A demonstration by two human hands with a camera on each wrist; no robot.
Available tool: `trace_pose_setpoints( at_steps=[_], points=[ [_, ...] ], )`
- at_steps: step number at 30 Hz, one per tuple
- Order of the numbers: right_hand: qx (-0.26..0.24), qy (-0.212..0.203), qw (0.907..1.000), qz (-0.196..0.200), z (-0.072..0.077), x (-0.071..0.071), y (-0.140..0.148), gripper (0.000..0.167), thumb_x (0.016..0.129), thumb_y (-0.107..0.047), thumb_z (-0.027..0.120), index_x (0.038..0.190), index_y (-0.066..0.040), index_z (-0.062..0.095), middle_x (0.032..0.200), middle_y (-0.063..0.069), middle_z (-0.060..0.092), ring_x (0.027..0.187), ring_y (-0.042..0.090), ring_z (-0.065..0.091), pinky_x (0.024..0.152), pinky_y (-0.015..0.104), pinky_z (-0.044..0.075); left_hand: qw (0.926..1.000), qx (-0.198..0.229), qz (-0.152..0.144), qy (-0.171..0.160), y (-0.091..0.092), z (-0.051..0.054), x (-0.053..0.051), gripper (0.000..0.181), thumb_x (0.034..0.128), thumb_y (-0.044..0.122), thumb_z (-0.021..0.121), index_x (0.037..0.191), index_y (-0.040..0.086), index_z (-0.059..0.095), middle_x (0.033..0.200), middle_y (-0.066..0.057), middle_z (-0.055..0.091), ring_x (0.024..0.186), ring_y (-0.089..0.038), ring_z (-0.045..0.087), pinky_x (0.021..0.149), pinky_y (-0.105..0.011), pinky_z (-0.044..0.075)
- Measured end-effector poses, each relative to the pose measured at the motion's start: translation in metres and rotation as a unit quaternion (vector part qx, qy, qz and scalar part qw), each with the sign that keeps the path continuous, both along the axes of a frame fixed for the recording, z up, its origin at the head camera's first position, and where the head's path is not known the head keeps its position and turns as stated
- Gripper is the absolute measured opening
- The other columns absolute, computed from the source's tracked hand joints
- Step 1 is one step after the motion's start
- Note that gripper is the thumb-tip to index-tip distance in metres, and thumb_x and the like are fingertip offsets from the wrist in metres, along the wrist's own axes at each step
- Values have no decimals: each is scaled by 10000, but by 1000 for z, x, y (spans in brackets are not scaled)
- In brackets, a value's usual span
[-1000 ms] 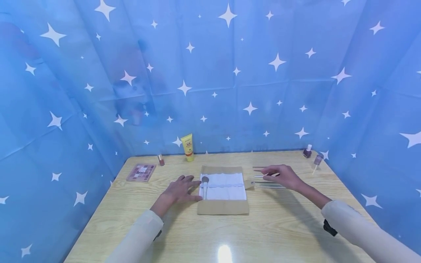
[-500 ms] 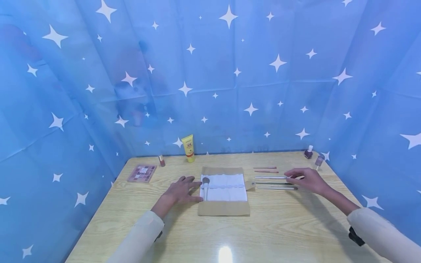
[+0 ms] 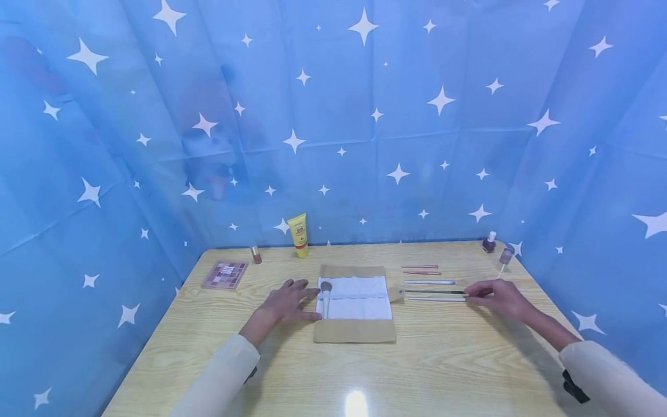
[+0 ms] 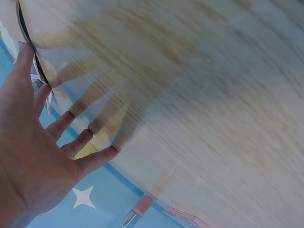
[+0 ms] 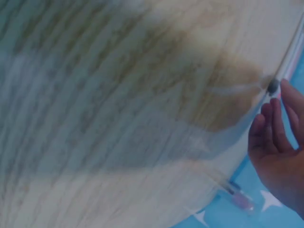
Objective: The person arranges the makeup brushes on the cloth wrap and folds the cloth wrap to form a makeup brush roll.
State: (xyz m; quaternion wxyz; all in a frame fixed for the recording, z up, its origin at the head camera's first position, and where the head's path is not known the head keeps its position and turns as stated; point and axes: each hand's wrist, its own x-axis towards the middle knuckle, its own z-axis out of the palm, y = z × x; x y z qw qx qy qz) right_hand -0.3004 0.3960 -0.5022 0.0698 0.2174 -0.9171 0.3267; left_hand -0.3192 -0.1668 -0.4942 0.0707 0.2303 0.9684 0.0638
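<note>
Right hand at the brush heads: risk of rolling or catching a neighbour

Right hand (image 3: 497, 296) is at the far right end of the front white-handled brush (image 3: 435, 299), which lies on the table (image 3: 365, 376), right of the brush roll (image 3: 354, 331). Its fingers are bunched; in the right wrist view a dark bristle head (image 5: 273, 87) sits at their tips. Cannot tell whether they pinch it or only touch it.

Left hand (image 3: 281, 302): fingers spread, thumb and index at the roll's left edge; nothing held.

Failure modes (judged):
1. Neighbour disturbed. The dark-handled brush (image 3: 432, 292) lies close behind, near-parallel; a wide pinch could catch both or set one rolling, the handles looking slim and probably round.
2. Soft grip point. Taken by the bristles, the brush could splay or slip free.
3. Snag. Handle ends lie just beside the roll's closure tab (image 3: 397, 295); a push leftward could jam them against it.
4. Roll shift. If the left hand drags, the fabric could skew and the pocketed brush (image 3: 326, 307), just beside its fingers, could slide out.
5. Knock. Purple bottle (image 3: 505, 256) is near the right knuckles; a careless lift backward could hit it.
</note>
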Motion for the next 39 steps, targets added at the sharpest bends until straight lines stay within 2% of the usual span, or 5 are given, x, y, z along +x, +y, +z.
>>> trace_pose_setpoints(
  at_steps=[15,20,26,33,39],
  points=[
    [407,142,9990,-78,-8,-2,-6,85,856,-85,845,931,-90,807,829,-48,746,736,16,664,660,240,550,10000,44,-37,13,0,-4,-4,790,885,766,611,1549,352,498,1652,-95,374,1492,-427,347,1058,-723,414],
    [265,300,9992,11,-1,0,-3,76,887,-76,815,960,-84,795,863,-30,758,785,-14,665,687,224,570,10000,30,-56,3,-1,-2,-2,789,888,760,613,1550,345,497,1649,-101,378,1490,-426,351,1060,-725,410],
    [-279,340,9983,389,15,0,0,135,932,-6,747,1061,35,751,939,98,775,859,17,701,696,208,585,10000,-5,-29,-15,0,0,0,788,890,766,603,1551,350,495,1650,-95,378,1492,-428,347,1063,-730,405],
    [-742,-376,9959,352,39,0,0,247,1010,-63,674,1234,39,694,1079,199,761,920,57,728,688,314,607,10000,-14,-33,63,0,-1,0,789,890,766,603,1548,342,501,1643,-99,389,1483,-425,364,1051,-729,417],
    [-1584,-888,9819,534,49,-3,-11,354,1037,-59,630,1363,72,586,1234,221,709,1040,99,726,819,333,620,9999,-33,-64,86,0,-2,0,794,890,770,598,1550,342,498,1646,-92,387,1485,-429,361,1049,-739,412]
  ],
)
